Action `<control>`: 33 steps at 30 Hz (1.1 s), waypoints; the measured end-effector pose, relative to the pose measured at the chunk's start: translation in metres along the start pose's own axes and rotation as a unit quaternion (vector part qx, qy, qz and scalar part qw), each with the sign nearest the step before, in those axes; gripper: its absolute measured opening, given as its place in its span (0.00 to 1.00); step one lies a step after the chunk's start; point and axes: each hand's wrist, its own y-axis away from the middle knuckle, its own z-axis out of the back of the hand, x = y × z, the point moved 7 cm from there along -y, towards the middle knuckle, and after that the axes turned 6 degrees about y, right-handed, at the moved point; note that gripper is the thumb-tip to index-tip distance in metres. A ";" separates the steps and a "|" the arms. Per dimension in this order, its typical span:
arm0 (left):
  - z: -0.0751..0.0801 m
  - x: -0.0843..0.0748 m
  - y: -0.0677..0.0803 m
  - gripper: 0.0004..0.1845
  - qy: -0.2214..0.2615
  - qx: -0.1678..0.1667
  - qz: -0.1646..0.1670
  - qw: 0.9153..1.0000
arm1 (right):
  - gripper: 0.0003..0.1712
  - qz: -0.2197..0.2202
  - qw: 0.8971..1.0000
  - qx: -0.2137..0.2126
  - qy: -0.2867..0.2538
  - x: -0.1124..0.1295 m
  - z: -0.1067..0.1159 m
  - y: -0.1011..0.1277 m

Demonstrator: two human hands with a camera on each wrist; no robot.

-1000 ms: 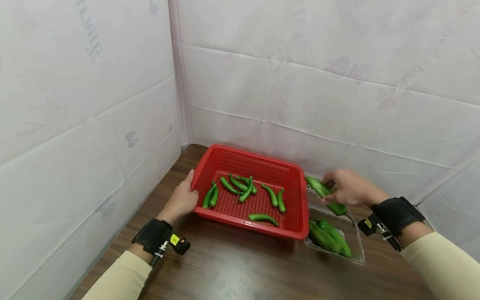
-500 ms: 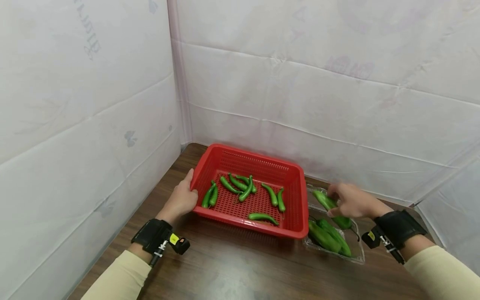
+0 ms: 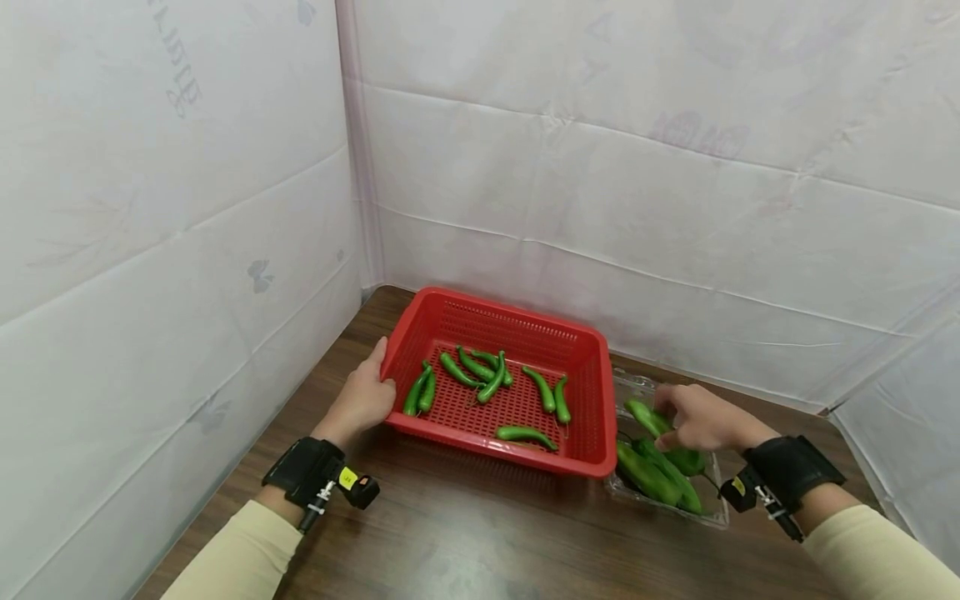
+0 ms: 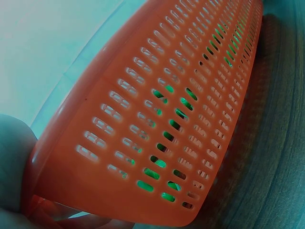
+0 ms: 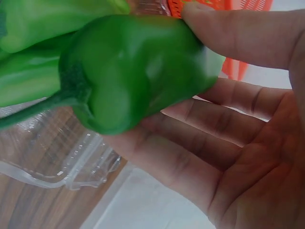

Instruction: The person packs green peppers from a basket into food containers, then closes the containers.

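The red basket (image 3: 501, 383) stands on the brown wooden table (image 3: 465, 533), close to the corner where the white sheeted walls (image 3: 600, 167) meet, and serves as the landmark here.

The left hand (image 3: 362, 398) rests against the basket's left short wall, with the thumb up near the rim and the fingers curled round the lower edge. The left wrist view shows the slotted red wall (image 4: 181, 109) filling the frame, green showing through its holes, and a bit of the palm (image 4: 14, 157) pressed at its end.

Inside the basket lie 8 slim green chili peppers (image 3: 491, 379), most in a loose bunch across the middle and 1 (image 3: 527, 435) alone near the front wall.

Just to the right of the basket sits a clear plastic tray (image 3: 708, 512), touching or nearly touching its right wall. The right hand (image 3: 701, 418) hovers over that tray and grips a large green pepper (image 3: 654, 421) between the thumb and the curled fingers. The right wrist view shows this pepper (image 5: 138, 71) lying across the fingers (image 5: 190, 143) with the thumb on top and its stem pointing away from the basket. 2 more large green peppers (image 3: 656, 475) lie in the tray below the held one.
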 end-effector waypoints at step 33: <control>0.000 0.000 -0.001 0.40 0.004 0.009 0.011 1.000 | 0.29 -0.068 0.996 0.024 -0.043 -0.017 -0.033 -0.001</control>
